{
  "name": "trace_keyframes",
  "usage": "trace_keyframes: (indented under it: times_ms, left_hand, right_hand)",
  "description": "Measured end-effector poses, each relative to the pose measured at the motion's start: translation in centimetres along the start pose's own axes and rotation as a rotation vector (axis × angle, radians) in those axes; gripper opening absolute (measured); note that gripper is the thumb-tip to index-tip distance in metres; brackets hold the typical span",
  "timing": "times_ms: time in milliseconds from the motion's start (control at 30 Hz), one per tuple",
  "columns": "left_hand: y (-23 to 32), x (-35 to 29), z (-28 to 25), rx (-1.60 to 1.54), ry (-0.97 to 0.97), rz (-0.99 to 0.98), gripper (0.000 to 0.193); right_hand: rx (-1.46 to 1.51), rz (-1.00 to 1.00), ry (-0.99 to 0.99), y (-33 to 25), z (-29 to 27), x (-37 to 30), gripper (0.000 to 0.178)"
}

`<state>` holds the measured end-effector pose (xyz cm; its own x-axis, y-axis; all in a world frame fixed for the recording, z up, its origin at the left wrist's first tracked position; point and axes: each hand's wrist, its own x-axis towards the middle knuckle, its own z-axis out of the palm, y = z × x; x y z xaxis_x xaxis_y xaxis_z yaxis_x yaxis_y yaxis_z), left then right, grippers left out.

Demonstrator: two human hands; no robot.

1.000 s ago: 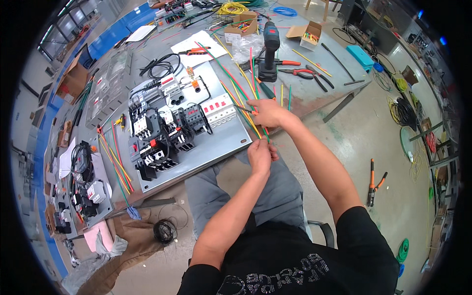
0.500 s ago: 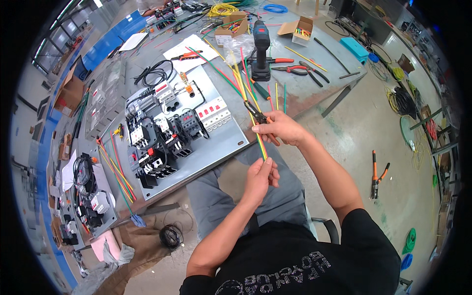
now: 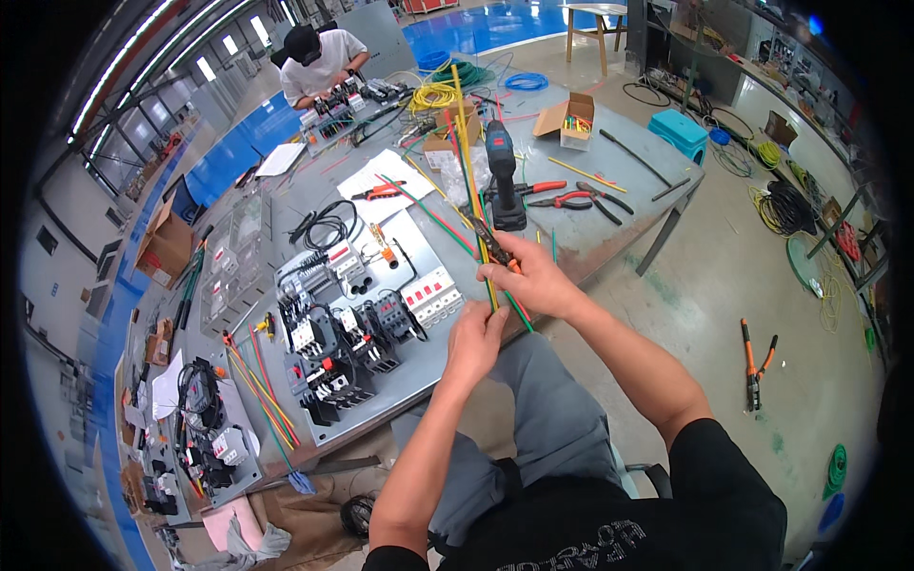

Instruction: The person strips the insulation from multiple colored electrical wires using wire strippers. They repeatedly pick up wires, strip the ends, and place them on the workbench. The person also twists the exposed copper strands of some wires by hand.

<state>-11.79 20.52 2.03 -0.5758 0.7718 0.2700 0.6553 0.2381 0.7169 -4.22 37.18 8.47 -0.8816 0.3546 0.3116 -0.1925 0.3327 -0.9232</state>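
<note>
My left hand (image 3: 476, 340) pinches the lower part of a yellow wire (image 3: 466, 157) that rises past the table edge. My right hand (image 3: 541, 276) is closed on a wire stripper (image 3: 497, 249) with orange handles, its dark jaws beside the upright wires. Green and red wire ends (image 3: 521, 314) stick out below the right hand, to the right of the yellow wire. Whether the jaws close on a wire is too small to tell. Left of my hands lies a metal mounting plate (image 3: 433, 250) carrying contactors (image 3: 373, 338) and a row of white breakers with red switches (image 3: 431, 297).
A cordless drill (image 3: 501, 162) stands beyond my hands, with red-handled pliers (image 3: 564, 200) to its right. A cardboard box (image 3: 571, 121) sits farther back. Loose coloured wires (image 3: 262, 390) lie at left. Another person (image 3: 324, 62) works across the table. An orange-handled tool (image 3: 754, 366) lies on the floor.
The view has tilted up, bringing the co-worker into sight. The red and green wire ends now stand apart from the yellow wire at my left hand. The wire stripper stays in my right hand.
</note>
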Motion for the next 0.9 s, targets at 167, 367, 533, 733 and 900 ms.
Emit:
trace_keyframes:
  times_ms: [167, 367, 533, 733, 900]
  left_hand:
    - [0.8, 2.5, -0.8, -0.147, 0.117, -0.078, 0.023]
    - [-3.0, 2.7, 2.6, -0.235, 0.141, -0.173, 0.02]
    - [-3.6, 2.3, 3.9, -0.163, 0.15, -0.135, 0.021]
    - [-2.6, 2.0, 3.1, -0.172, 0.19, -0.111, 0.018]
    - [-3.5, 2.2, 3.9, -0.06, 0.158, -0.127, 0.022]
  right_hand:
    - [-0.198, -0.12, 0.05, 0.2, 0.8, 1.0, 0.025]
    - [-0.196, -0.182, 0.092, 4.4, 2.7, 0.0, 0.037]
    - [-0.124, -0.142, 0.091, 6.5, 2.7, -1.3, 0.039]
    - [-0.003, -0.163, 0.13, 5.2, 3.2, -1.6, 0.037]
    - [-0.059, -0.11, 0.191, 5.7, 3.1, -1.6, 0.037]
